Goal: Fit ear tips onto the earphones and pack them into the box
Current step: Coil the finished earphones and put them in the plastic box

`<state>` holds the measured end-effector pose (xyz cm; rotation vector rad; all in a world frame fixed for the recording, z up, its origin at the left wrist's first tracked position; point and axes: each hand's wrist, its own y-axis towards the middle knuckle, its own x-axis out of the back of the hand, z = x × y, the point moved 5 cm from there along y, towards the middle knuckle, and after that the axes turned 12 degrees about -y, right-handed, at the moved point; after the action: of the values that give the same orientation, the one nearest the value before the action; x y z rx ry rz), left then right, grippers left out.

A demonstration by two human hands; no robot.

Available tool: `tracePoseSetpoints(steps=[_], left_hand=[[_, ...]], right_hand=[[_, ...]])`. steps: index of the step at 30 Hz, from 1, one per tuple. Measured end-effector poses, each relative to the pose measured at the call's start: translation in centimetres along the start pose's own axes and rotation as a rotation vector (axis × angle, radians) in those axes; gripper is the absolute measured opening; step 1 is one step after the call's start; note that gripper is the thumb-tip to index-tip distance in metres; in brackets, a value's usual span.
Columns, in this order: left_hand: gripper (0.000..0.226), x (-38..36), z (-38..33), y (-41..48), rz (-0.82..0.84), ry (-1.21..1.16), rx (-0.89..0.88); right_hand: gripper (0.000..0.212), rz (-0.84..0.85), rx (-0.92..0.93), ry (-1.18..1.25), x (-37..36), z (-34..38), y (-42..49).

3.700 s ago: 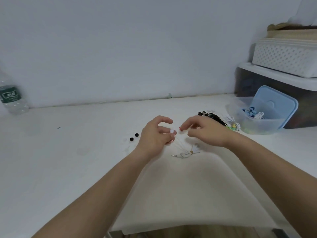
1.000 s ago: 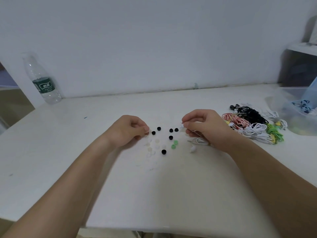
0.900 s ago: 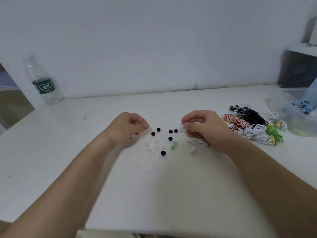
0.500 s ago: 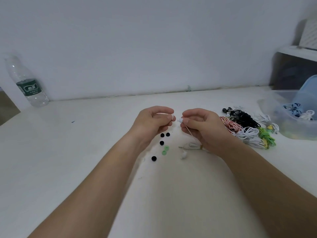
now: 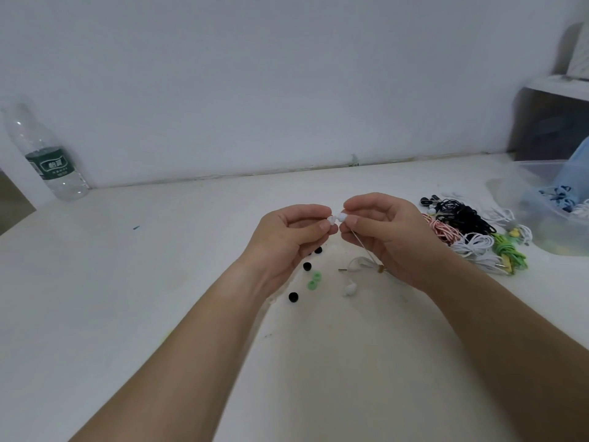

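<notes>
White silicone, the ear tip (image 5: 331, 221) is pinched between the thumb and forefinger of my left hand (image 5: 287, 239), whose fingers (image 5: 308, 211) are curled in on it. It touches the white earbud (image 5: 343, 216) that my right hand (image 5: 390, 239) pinches the same way, its fingers (image 5: 361, 203) clamped on the bud's body. I cannot tell whether the tip is seated on the bud or only pressed against it.

Both hands are raised over the middle of the bench (image 5: 143, 298). From the earbud a thin cable (image 5: 363, 247) runs down under my right palm to a small white coil (image 5: 359, 263) bound with a tan tie, lying on the bench just below that hand. A second earbud (image 5: 349, 288) lies beside the coil, toward the near edge.

Under and just beside my left hand are loose tips: three black ones (image 5: 293, 296) and two green ones (image 5: 314, 281) that touch each other.

Toward the right edge sits a heap of coiled earphones (image 5: 468, 224) in black, red-and-white, white and green. Beyond it, at the far right corner, the clear box (image 5: 538, 205) holds a few sets, with its blue lid (image 5: 577, 170) at its far side. A water bottle (image 5: 47, 157) stands at the far left corner, against the wall.
</notes>
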<state>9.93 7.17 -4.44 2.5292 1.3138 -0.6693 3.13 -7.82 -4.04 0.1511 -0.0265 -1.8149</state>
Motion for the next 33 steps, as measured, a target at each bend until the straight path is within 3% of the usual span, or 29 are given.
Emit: tracePoseSetpoints(steps=[6,10,15,33], left_hand=[[0.017,-0.2,0.03,-0.11,0.022,0.014,0.0],[0.016,-0.13,0.09,-0.17,0.014,0.022,0.004],[0.016,-0.3,0.07,-0.16,0.017,0.01,0.011],[0.014,-0.22,-0.36,-0.6,0.003,0.05,0.018]], right_hand=[[0.038,0.0,0.004,-0.05,-0.31,0.27,-0.38],[0.022,-0.046,-0.005,-0.081,-0.02,0.16,-0.31],[0.016,-0.049,-0.015,-0.074,-0.02,0.24,-0.28],[0.017,-0.031,-0.015,-0.116,0.47,0.17,-0.1]])
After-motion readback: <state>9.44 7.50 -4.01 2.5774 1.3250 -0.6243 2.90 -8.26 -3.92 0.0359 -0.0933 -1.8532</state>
